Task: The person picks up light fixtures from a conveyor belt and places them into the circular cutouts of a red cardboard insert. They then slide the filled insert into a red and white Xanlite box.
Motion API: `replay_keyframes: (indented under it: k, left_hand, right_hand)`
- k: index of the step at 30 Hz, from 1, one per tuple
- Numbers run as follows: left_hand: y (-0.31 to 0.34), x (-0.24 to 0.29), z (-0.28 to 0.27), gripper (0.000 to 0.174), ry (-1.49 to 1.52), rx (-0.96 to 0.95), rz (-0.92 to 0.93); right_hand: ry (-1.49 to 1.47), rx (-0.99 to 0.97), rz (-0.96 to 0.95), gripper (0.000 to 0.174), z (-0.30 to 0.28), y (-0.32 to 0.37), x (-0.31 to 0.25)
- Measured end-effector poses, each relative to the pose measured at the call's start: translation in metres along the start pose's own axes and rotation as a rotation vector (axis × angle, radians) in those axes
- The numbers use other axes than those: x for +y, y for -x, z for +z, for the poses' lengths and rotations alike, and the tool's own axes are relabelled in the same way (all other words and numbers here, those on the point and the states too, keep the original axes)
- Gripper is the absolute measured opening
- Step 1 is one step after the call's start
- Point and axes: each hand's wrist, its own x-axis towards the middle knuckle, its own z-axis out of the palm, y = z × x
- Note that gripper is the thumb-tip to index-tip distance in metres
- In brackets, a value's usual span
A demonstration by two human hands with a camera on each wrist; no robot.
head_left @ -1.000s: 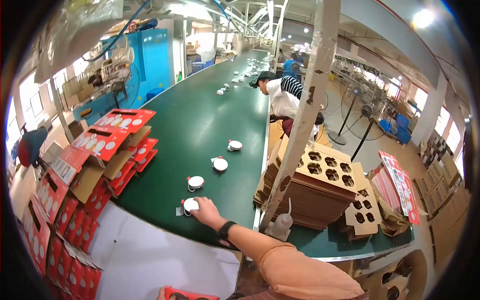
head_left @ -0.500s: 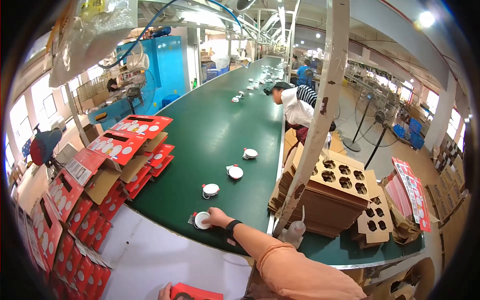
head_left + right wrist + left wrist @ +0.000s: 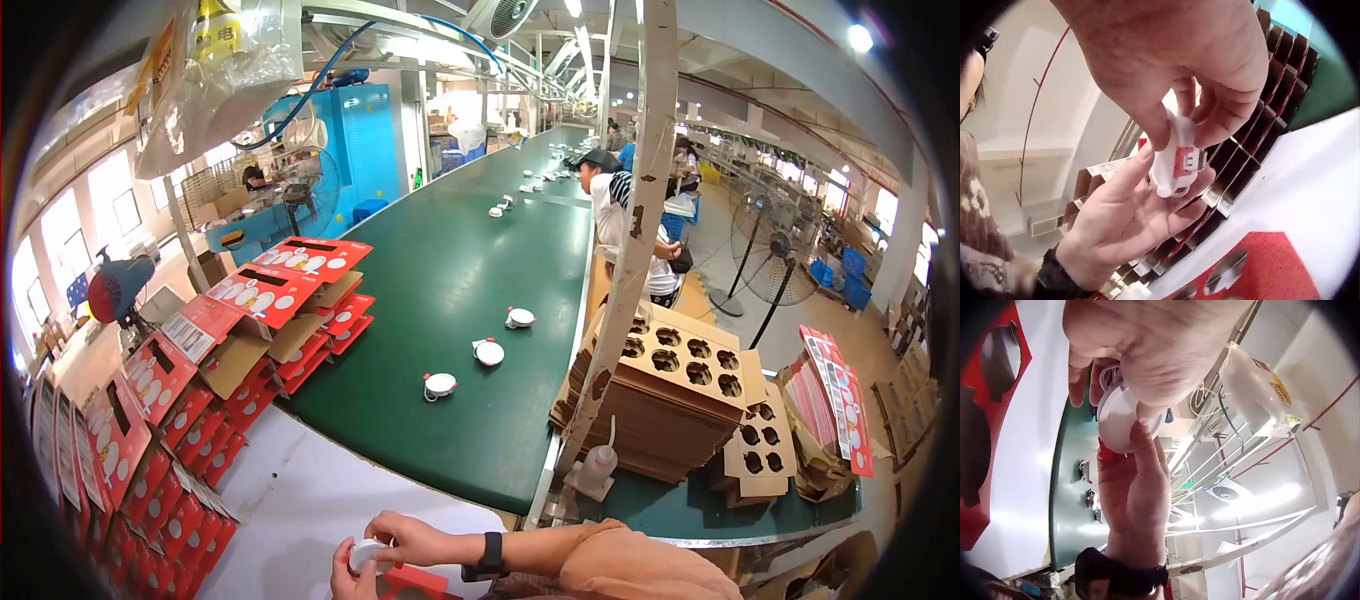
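A small round white downlight (image 3: 367,554) is held between both hands low in the head view, over the white worktop. My right hand (image 3: 415,541) pinches its rim from above between thumb and fingers. From below, my left hand (image 3: 352,580) holds it, with the thumb against the edge and the fingers under it. In the right wrist view the downlight (image 3: 1172,159) is tilted edge-on, showing a red label and a small white wire loop. A red carton (image 3: 410,581) with dark round cut-outs lies just below the hands, partly hidden by them.
Three more downlights (image 3: 488,352) sit on the green conveyor belt (image 3: 450,300) ahead, others farther along. Red printed cartons (image 3: 240,330) are stacked at left. At right stand a metal post (image 3: 630,250), a white squeeze bottle (image 3: 597,467) and stacked cardboard inserts (image 3: 650,410). A person (image 3: 610,200) leans beside the belt.
My right hand took the nearest downlight off the belt and drew it back to the left hand. The left hand has left the red carton and now holds the downlight too.
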Motion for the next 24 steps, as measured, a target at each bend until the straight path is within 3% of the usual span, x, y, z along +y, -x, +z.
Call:
replay_keyframes:
  k: [2,4,5,7,8,10,15,18,24]
  left_hand:
    - [0.004,-0.016,-0.008,0.042,-0.079,0.024,-0.007]
    - [0.009,-0.034,-0.016,0.041,0.062,-0.030,0.010]
    - [0.014,-0.036,-0.019,0.041,0.065,0.051,0.018]
    - [0.018,-0.027,-0.020,0.043,0.026,-0.116,-0.078]
    - [0.021,-0.018,-0.019,0.043,0.038,-0.046,-0.067]
    - [0.024,-0.002,-0.015,0.046,0.007,-0.167,-0.135]
    - [0.033,0.012,-0.007,0.062,-0.043,-0.255,-0.114]
    - [0.035,0.014,-0.006,0.071,-0.032,-0.352,-0.134]
    - [0.039,0.022,-0.003,0.074,0.038,-0.433,-0.140]
  right_hand:
    - [-0.002,0.008,-0.019,0.029,0.005,0.009,0.004]
    - [0.037,-0.004,-0.078,0.032,0.004,0.016,0.004]
    - [0.046,0.002,-0.060,0.031,0.004,0.018,0.005]
    - [-0.032,-0.031,0.034,0.034,0.005,0.023,0.005]
    - [-0.026,-0.099,0.009,0.034,0.003,0.022,-0.001]
    - [0.063,0.021,-0.144,0.034,0.000,0.027,-0.015]
    - [-0.052,-0.189,-0.124,0.022,-0.011,0.025,-0.016]
    - [-0.406,-0.321,0.146,0.018,-0.016,0.024,-0.010]
    - [-0.686,-0.368,0.317,0.016,-0.015,0.031,-0.007]
